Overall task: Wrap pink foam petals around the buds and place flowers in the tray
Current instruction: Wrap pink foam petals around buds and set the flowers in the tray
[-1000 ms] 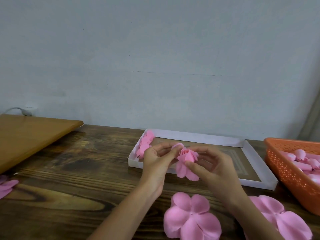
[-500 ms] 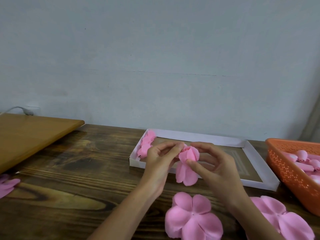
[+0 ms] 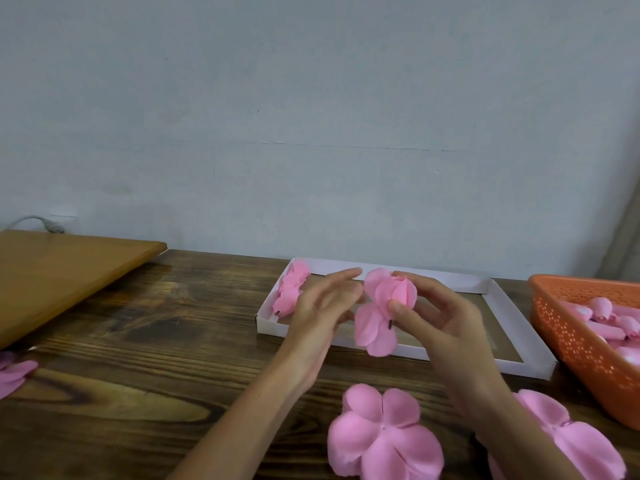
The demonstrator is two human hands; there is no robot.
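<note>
My right hand pinches a pink foam flower over the front edge of the white tray; a bud sits in its upper petals, and lower petals hang loose around a short dark stem. My left hand hovers just left of the flower, fingers spread, holding nothing. Finished pink flowers lie in the tray's left end. Flat pink petal pieces lie on the table in front of me, with more petal pieces under my right forearm.
An orange perforated basket holding several pink buds stands at the right edge. A lighter wooden board sits at the left, with a cable behind it. More pink petals lie at the far left. A pale wall is behind the table.
My left hand has let go of the flower and opened its fingers. The flower has lifted slightly, and its lower petals now hang down loose.
</note>
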